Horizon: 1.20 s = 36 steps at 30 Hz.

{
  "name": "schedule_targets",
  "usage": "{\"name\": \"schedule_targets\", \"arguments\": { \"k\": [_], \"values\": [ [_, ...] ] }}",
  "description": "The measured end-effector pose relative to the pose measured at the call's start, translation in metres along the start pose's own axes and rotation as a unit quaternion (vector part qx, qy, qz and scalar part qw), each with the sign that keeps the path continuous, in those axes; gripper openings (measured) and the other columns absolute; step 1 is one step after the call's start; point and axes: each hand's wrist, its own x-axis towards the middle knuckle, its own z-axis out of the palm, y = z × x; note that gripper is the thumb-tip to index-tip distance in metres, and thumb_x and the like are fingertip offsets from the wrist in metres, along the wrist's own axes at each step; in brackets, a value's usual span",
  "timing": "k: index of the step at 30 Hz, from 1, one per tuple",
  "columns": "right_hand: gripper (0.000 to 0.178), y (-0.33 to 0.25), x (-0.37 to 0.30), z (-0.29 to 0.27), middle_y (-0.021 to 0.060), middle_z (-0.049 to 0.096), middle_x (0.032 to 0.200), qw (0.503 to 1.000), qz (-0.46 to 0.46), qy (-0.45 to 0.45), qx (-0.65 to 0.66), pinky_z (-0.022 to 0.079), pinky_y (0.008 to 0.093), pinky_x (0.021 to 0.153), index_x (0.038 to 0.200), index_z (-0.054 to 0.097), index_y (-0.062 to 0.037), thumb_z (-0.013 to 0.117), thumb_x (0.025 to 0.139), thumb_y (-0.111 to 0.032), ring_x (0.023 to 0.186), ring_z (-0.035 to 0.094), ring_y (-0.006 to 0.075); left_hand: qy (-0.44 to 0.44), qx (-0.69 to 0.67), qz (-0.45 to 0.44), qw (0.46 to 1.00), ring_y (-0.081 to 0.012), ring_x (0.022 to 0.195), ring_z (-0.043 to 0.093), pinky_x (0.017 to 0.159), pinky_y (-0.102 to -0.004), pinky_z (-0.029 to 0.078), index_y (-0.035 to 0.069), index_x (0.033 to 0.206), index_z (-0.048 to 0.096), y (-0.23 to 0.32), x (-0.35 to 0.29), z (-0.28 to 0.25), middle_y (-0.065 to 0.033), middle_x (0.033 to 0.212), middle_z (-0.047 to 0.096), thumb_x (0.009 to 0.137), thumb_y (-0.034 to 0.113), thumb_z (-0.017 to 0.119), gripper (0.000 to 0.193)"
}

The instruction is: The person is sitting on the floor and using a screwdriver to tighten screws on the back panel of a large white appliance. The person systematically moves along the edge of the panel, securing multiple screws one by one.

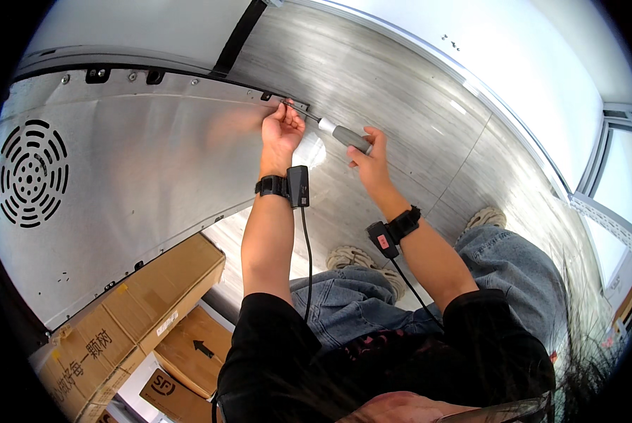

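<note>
A screwdriver (341,132) with a grey and white handle slants toward the corner of a large silver metal panel (154,148). My right hand (373,161) grips the end of its handle, thumb and fingers wrapped round it. At the panel's corner, my left hand (282,132) is turned palm up with its fingers curled and pinched by the screwdriver's tip. What lies between those fingertips is too small to make out. A narrow dark bracket strip (266,96) with holes runs along the panel's edge there.
Round vent slots (32,173) pierce the panel's left end. Cardboard boxes (129,321) stand below it, at lower left. Grey wood-look floor (393,99) lies beyond my hands, bounded by a white wall panel (527,84). Cables (309,261) hang from devices strapped to both wrists.
</note>
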Motion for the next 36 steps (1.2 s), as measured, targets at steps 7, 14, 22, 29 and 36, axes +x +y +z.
{"name": "schedule_targets", "arguments": {
  "k": [7, 14, 22, 29, 36],
  "values": [
    [0.043, -0.013, 0.0, -0.009, 0.0069, 0.051, 0.075, 0.997, 0.066, -0.05, -0.011, 0.04, 0.0247, 0.048, 0.115, 0.038, -0.0019, 0.052, 0.091, -0.035, 0.052, 0.047, 0.0107, 0.004, 0.003, 0.0, 1.0, -0.012, 0.066, 0.055, 0.061, -0.0258, 0.043, 0.004, 0.092, 0.062, -0.002, -0.001, 0.001, 0.0, 0.075, 0.061, 0.092, 0.017, 0.048, 0.018],
    [0.038, 0.0, 0.003, -0.015, 0.0087, 0.048, 0.09, 0.993, 0.039, -0.068, -0.092, 0.044, 0.027, 0.059, 0.115, 0.039, -0.002, 0.054, 0.09, -0.026, 0.066, 0.053, 0.014, 0.003, 0.011, 0.003, 1.0, -0.0118, 0.065, 0.055, 0.06, -0.0252, 0.043, 0.005, 0.089, 0.062, -0.002, 0.0, 0.0, -0.0003, 0.073, 0.06, 0.091, 0.014, 0.05, 0.015],
    [0.037, -0.02, 0.0, -0.014, 0.0079, 0.049, 0.086, 0.985, 0.13, -0.102, -0.046, 0.044, 0.0275, 0.055, 0.117, 0.04, -0.0038, 0.052, 0.092, -0.028, 0.059, 0.052, 0.0135, 0.032, 0.005, 0.011, 0.999, -0.0112, 0.065, 0.055, 0.058, -0.0242, 0.043, 0.004, 0.089, 0.061, -0.002, -0.007, 0.007, -0.0009, 0.074, 0.061, 0.092, 0.014, 0.049, 0.015],
    [0.043, -0.024, -0.002, -0.009, 0.0073, 0.049, 0.079, 0.986, 0.138, -0.091, 0.002, 0.043, 0.0257, 0.047, 0.119, 0.035, -0.0026, 0.049, 0.093, -0.034, 0.048, 0.046, 0.0109, 0.016, 0.01, 0.004, 1.0, -0.0111, 0.064, 0.054, 0.058, -0.0243, 0.043, 0.004, 0.089, 0.061, 0.0, -0.002, 0.001, -0.0012, 0.073, 0.06, 0.093, 0.014, 0.048, 0.017],
    [0.043, -0.032, 0.003, -0.014, 0.0067, 0.05, 0.079, 0.973, 0.193, -0.124, 0.009, 0.043, 0.0264, 0.048, 0.12, 0.034, -0.002, 0.051, 0.092, -0.031, 0.05, 0.048, 0.0114, 0.016, 0.005, -0.002, 1.0, -0.0113, 0.065, 0.055, 0.061, -0.0241, 0.044, 0.004, 0.091, 0.061, -0.001, -0.002, 0.002, -0.0011, 0.076, 0.061, 0.093, 0.014, 0.048, 0.017]
  ]
}}
